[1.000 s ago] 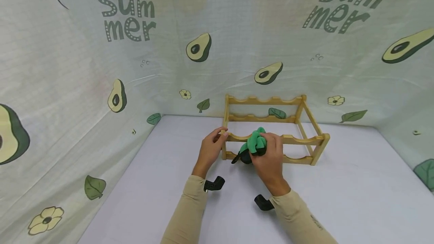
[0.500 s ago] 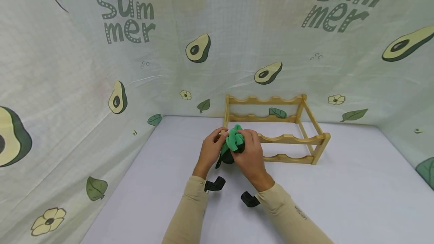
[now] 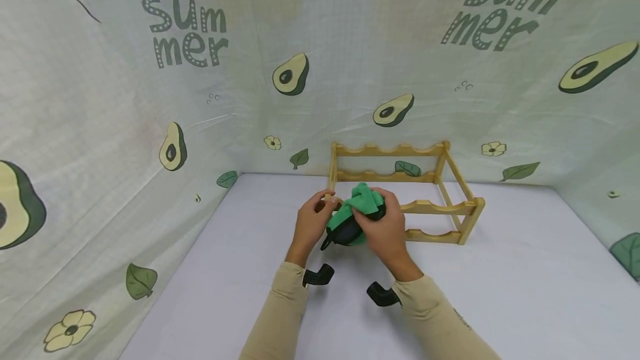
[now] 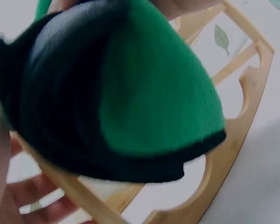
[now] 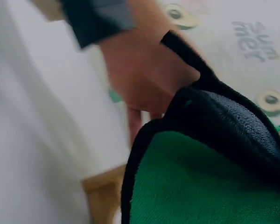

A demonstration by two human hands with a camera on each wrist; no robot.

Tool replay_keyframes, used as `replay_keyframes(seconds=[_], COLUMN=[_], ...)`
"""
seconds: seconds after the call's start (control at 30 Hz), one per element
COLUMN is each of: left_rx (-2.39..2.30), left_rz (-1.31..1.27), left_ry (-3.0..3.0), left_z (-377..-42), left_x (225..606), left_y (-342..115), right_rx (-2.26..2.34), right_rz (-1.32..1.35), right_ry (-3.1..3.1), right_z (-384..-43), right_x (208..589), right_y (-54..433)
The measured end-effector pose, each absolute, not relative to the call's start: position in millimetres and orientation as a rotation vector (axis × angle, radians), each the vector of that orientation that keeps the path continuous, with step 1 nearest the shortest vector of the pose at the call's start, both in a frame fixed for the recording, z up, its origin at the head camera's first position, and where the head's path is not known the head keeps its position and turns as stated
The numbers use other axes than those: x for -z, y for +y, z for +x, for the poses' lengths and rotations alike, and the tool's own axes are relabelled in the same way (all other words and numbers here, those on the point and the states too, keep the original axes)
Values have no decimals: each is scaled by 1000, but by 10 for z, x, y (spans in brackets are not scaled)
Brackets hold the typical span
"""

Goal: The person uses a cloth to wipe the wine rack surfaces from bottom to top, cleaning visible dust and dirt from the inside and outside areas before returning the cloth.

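Sleeves (image 3: 280,307): tan, black device (image 3: 320,275) at each wrist.
Right hand (image 3: 386,229): thumb and fingers pinching bunched cloth.
Cloth (image 3: 345,230): green and black, before the rack's left part; contact unclear.
Left hand (image 3: 310,224): fingers curled round rack's left front corner.
Rack (image 3: 429,208): wooden, scalloped rails, on white table (image 3: 510,282).
Backdrop (image 3: 340,32): avocado print.

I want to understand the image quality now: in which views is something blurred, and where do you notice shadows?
Head view: the rack looks fairly clear, with soft shadows on the table; left wrist view: the cloth is large and blurred, its dark parts almost black; right wrist view: the left hand looks soft, the cloth's black edge sharper.
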State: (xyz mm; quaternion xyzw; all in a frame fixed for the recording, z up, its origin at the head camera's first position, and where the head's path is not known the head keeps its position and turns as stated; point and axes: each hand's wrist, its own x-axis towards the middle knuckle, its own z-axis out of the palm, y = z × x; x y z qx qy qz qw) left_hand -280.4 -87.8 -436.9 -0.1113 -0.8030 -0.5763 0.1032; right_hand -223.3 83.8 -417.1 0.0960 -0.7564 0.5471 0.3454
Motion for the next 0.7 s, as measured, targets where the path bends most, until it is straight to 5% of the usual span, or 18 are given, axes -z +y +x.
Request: replay_keyframes(seconds=[0.7], left_rx=[1603], left_rz=[-23], left_ry=[-2300], left_z=[-2751], left_x=[4326], left_y=[-738], right_rx=[-1594], right_rz=[-73], right_ry=[-1925], right_z=[-2093], right_x=[3757], right_y=[2035])
